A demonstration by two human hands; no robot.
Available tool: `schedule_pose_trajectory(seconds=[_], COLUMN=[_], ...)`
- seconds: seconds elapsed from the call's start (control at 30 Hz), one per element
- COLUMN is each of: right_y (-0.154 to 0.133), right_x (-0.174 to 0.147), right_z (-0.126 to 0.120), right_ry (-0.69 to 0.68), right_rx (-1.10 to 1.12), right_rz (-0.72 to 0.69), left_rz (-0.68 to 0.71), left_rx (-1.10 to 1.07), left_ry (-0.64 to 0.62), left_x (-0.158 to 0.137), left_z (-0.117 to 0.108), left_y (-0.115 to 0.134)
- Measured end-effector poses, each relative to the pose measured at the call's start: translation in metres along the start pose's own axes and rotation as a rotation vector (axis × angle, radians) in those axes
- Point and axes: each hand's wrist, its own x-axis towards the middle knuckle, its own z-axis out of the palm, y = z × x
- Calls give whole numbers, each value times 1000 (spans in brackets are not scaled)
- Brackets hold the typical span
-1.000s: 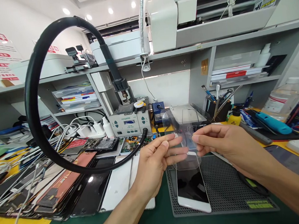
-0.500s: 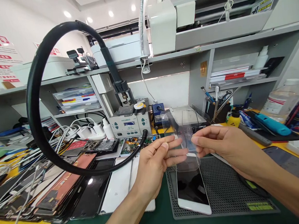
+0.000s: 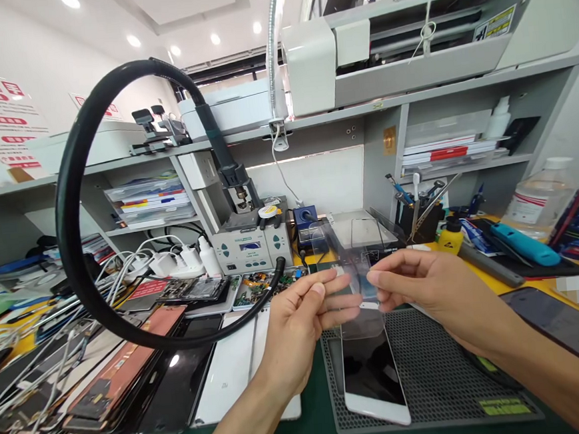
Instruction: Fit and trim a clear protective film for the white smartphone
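Observation:
Between my two hands a clear plastic film (image 3: 361, 328) with rounded corners is held up, roughly the size of a phone. My left hand (image 3: 302, 313) pinches its left edge between thumb and fingers, the other fingers stretched behind it. On the opposite edge my right hand (image 3: 407, 281) is closed in a pinch of thumb and forefinger. Below the film lies a white-framed phone (image 3: 375, 377), screen up and dark, its top end seen partly through the film. The phone rests on a grey perforated mat (image 3: 446, 365).
A thick black hose (image 3: 69, 214) loops at left from a hot-air station (image 3: 252, 250). Dismantled phones and screens (image 3: 126, 377) are piled on the left. Another dark phone (image 3: 558, 323), a blue-handled tool (image 3: 525, 244) and a tool holder (image 3: 420, 217) stand or lie at right.
The camera view has shifted slightly, so the background sits a little lower. My hands keep their pinch on the clear plastic film, nearly unmoved over the phone.

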Motion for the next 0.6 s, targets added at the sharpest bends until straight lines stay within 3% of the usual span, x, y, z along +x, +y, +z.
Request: schedule_pose_trajectory(seconds=[0.6], right_y=[-4], right_x=[2], right_z=[0], right_ry=[-35], right_rx=[53], right_rz=[91], left_rz=[-29], left_rx=[-40], left_ry=[-5], left_x=[1], left_z=[-1], left_y=[1])
